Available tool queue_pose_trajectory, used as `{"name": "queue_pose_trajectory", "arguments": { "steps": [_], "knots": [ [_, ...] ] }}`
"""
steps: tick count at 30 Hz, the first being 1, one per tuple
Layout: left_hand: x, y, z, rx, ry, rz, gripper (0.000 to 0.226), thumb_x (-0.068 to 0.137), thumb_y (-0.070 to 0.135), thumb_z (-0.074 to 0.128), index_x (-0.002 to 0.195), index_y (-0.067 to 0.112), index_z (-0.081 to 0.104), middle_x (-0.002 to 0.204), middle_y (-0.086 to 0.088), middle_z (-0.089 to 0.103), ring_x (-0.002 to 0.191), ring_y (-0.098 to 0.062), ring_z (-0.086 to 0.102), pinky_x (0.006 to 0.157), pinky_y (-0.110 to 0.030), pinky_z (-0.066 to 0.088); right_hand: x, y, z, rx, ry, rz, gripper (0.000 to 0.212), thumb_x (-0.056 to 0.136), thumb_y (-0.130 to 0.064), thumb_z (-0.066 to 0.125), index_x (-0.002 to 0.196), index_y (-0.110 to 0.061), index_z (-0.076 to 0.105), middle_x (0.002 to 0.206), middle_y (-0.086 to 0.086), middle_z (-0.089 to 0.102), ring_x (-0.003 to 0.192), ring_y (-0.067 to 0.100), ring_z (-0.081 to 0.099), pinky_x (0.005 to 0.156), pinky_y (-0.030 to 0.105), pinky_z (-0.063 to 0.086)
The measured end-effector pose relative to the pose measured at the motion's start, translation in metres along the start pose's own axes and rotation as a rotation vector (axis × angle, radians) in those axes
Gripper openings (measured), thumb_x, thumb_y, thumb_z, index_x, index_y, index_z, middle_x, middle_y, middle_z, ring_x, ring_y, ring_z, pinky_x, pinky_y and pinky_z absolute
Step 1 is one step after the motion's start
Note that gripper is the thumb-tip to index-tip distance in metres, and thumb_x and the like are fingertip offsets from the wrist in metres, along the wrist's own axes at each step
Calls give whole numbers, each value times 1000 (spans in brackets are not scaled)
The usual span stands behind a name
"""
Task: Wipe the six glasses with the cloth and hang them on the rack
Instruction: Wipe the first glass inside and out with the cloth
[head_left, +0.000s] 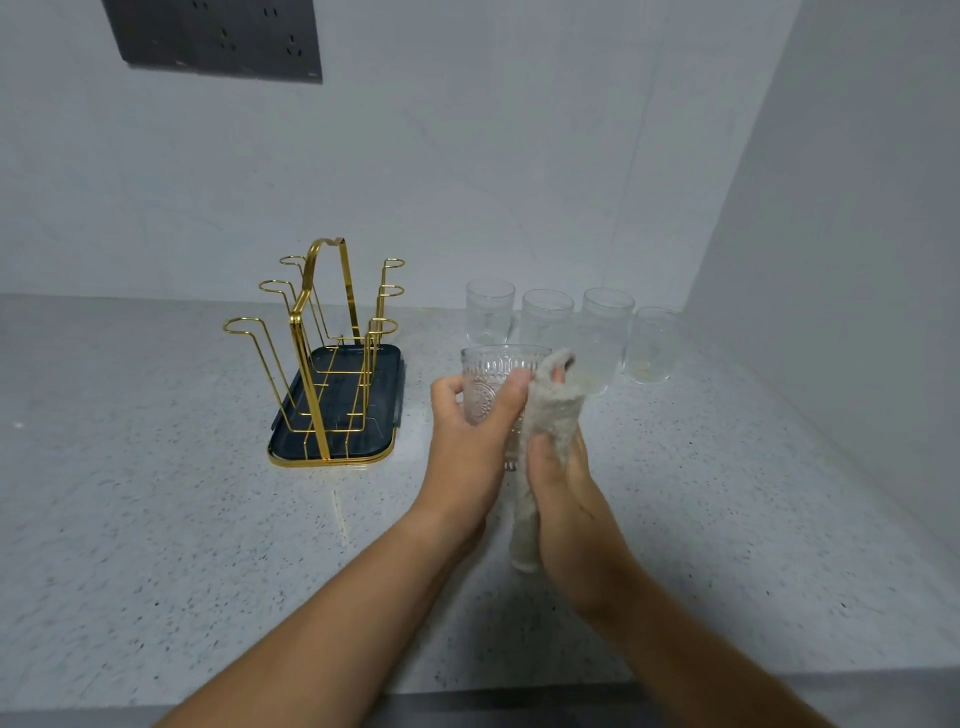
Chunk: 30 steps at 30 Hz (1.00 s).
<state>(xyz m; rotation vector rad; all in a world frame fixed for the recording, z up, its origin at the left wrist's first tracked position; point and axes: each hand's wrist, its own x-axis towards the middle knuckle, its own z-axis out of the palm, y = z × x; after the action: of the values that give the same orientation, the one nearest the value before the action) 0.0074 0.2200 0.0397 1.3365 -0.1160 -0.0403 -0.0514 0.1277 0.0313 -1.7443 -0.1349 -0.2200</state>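
Observation:
My left hand (470, 441) grips a clear embossed glass (493, 374) upright above the counter. My right hand (563, 483) holds a beige cloth (553, 410) against the right side of that glass, and the cloth's tail hangs down between my wrists. Behind them several more clear glasses stand upright in a row: one at the left (489, 310), then one beside it (546, 317), a taller one (607, 332) and one nearest the corner (652, 344). The gold wire rack (311, 338) stands on its dark tray (387, 410) to the left, with no glass on its prongs.
The speckled grey counter (156, 493) runs left and toward me, ending at a front edge (467, 699). White walls close the back and the right side, meeting in a corner behind the glasses. A dark socket panel (218, 39) is on the back wall.

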Motion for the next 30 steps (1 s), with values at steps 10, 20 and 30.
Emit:
{"name": "queue_pose_trajectory", "arguments": {
  "steps": [10, 20, 30],
  "knots": [
    [0, 1, 3, -170, -133, -69, 62, 94, 57, 58, 132, 9, 65, 125, -16, 73, 117, -33, 70, 104, -50, 53, 19, -17, -12, 0, 97, 62, 45, 105, -56, 24, 144, -40, 40, 124, -23, 59, 100, -28, 54, 90, -1, 44],
    [9, 3, 0, -153, -94, -72, 71, 86, 59, 73, 136, 12, 56, 125, -11, 73, 112, -27, 73, 95, -48, 59, 12, 0, -6, -88, 75, -65, 65, 101, -49, 31, 162, -30, 19, 163, -5, 36, 148, 5, 35, 126, 43, 28],
    [-4, 1, 7, -211, -185, -151, 54, 95, 52, 54, 135, 15, 62, 122, -9, 76, 113, -28, 73, 93, -44, 61, 34, -28, -32, 22, 161, 78, 41, 109, -48, 26, 144, -36, 44, 125, -25, 58, 86, -16, 61, 75, 2, 51]
  ]
}}
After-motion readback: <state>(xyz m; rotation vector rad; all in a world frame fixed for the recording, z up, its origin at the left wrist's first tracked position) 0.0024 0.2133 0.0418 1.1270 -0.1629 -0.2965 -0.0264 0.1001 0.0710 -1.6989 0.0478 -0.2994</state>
